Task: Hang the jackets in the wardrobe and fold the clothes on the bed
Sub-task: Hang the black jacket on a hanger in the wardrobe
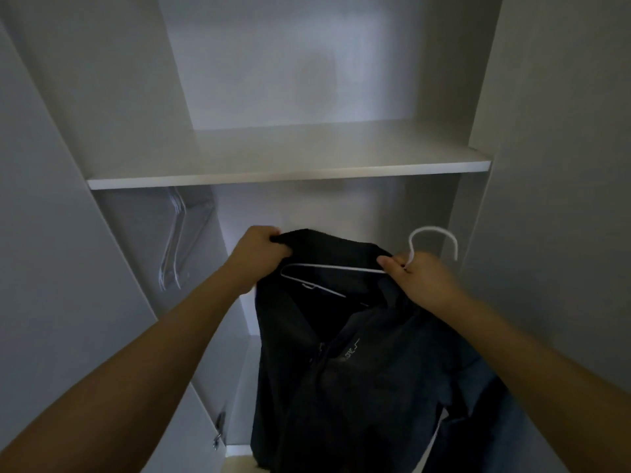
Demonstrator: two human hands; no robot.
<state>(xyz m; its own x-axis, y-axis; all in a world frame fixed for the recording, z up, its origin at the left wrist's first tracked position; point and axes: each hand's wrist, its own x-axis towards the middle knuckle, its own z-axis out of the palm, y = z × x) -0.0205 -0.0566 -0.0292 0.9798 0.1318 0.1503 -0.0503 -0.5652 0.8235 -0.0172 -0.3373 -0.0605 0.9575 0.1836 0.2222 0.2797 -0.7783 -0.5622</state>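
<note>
The dark jacket [345, 353] hangs in the lower middle of the frame, draped from its collar downward, so its long axis runs top to bottom toward the lower edge. Threaded into its neck is the white hanger [341, 268], whose bar lies nearly level, left to right across the middle of the frame, with its hook [433, 238] rising at the right end and curling over toward the right.

My right hand [420, 278] is closed around the neck of the hanger just beneath the hook, thumb pressed against the bar. My left hand [259, 249] is clenched on the jacket's left shoulder, bunching the cloth at the hanger's left tip, which shows bare below my fist, so I judge that shoulder is not yet seated.

The hook is what the next move turns on, and it sits right above my right hand, the nearer one. It has to travel up and away from me, into the dim space under the shelf [290, 172] that crosses the middle of the frame. I cannot see a rail there; the spare hangers [176, 233] dangling at the left, just below the shelf, suggest one runs behind its front edge. The wardrobe [546, 165] walls frame both sides.
</note>
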